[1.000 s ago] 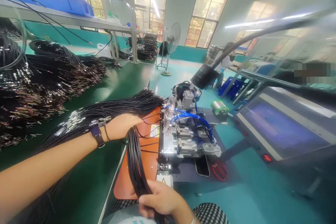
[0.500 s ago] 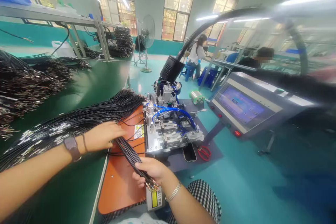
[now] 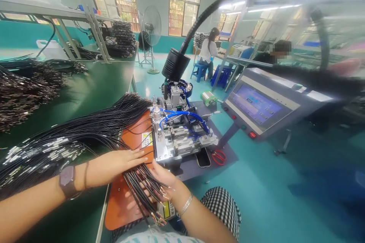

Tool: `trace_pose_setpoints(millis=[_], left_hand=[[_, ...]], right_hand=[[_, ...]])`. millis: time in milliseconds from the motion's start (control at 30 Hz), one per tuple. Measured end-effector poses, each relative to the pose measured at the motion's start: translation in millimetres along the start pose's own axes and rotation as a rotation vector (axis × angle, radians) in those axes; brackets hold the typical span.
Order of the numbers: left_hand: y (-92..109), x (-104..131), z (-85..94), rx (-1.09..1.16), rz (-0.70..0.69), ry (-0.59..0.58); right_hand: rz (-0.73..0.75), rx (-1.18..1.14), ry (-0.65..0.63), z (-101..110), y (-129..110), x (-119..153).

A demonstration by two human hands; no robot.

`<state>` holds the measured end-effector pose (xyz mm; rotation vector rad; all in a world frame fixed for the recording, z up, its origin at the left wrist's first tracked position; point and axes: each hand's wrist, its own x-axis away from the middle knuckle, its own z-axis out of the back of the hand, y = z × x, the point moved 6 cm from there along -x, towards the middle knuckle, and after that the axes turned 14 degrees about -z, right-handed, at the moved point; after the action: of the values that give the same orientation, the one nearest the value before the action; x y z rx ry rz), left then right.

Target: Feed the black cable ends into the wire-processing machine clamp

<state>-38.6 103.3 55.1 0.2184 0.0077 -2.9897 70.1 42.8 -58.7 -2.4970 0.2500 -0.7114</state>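
A bundle of black cables (image 3: 142, 186) with stripped, coloured wire ends fans out over an orange board (image 3: 116, 212). My left hand (image 3: 125, 162) lies flat across the top of the bundle, fingers stretched out together. Under and beside the cables, my right hand (image 3: 164, 180) is open, palm up, its spread fingers partly hidden behind them. Just beyond both hands stands a metal machine (image 3: 182, 136) with blue air tubes. A larger heap of black cables (image 3: 94, 121) reaches from the green table onto the board.
A control panel (image 3: 256, 102) with a lit screen stands at the right. A phone (image 3: 203, 158) and red-handled snips (image 3: 219, 157) lie by the machine. More cables (image 3: 28, 91) pile on the green table (image 3: 94, 83). Two people sit farther back, near a standing fan (image 3: 151, 26).
My right hand has opened from its grip, and the tight bundle has spread into loose strands. My left hand has moved down and right, flattening over the cables. The view has shifted slightly.
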Motion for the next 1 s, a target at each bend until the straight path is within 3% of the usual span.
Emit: trace_pose_setpoints(millis=[67,167,333,467,567,733,900,1000], left_hand=[[2.5,-2.3,-12.4,-0.024,-0.055,-0.037],[-1.6,-1.0,-22.7,-0.086,-0.065,-0.021],[-3.0,4.0,-13.1,-0.16,-0.099,0.041],[1.7,2.4,0.0,-0.168,-0.116,0.042],[7.1,-1.1,-1.6,-0.159,-0.11,0.028],[15.2,-1.3,-11.3,-0.155,-0.101,0.016],[14.1,3.0,-6.4,-0.191,-0.082,0.058],[13.9,-2.4,-8.9,-0.174,-0.064,0.027]], right_hand=[[-0.058,-0.028,-0.138,-7.6,2.1,2.8],[-0.048,-0.053,-0.217,-13.7,1.8,7.7],[0.136,-0.123,-0.279,-18.2,-9.7,15.4],[0.11,-0.147,-0.2,-10.6,-8.3,11.9],[0.036,-0.15,-0.132,-4.9,-1.6,5.1],[0.038,-0.148,-0.157,-5.9,1.6,1.2],[0.09,-0.133,-0.238,-7.8,-1.3,6.3],[0.083,-0.11,-0.203,-5.7,0.4,5.4]])
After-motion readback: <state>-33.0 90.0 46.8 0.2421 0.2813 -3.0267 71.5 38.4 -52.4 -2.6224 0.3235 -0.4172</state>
